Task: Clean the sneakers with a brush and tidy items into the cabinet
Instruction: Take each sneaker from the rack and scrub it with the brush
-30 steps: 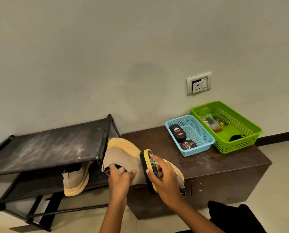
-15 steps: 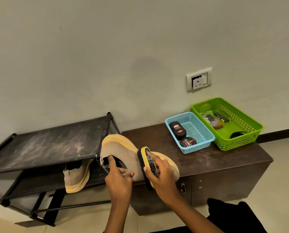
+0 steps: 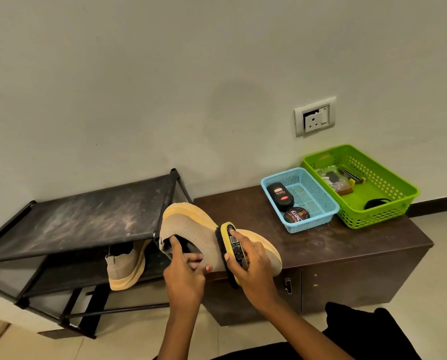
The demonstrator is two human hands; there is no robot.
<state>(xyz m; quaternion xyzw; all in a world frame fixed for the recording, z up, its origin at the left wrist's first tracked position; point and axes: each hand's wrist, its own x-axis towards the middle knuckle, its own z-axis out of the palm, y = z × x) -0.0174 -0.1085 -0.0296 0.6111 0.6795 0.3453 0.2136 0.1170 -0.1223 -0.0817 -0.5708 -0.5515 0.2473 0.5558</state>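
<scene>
- Change: over the last second the brush [image 3: 232,242] stays against the mid-upper of the held sneaker [image 3: 191,227], shifting only slightly under my right fingers [image 3: 236,236]. I judge that scrubbing is mid-stroke and tidying has not begun.
- Right fingers: clenched round the brush back, bristles facing the knit.
- Left fingers [image 3: 176,246]: grasping the held sneaker at its collar, one finger across the opening.
- Location: the held sneaker sits between both sets of fingers, over the counter [image 3: 243,203] edge.
- Count: two sneakers, the second sneaker [image 3: 125,268] on the shoe rack [image 3: 74,219], left of my left fingers.
- Count: one brush.
- Count: two baskets beyond my right fingers. The blue basket [image 3: 311,224] holds one polish bottle [image 3: 280,197] and one tin [image 3: 296,215]. The green basket [image 3: 373,220] holds small items I cannot identify.
</scene>
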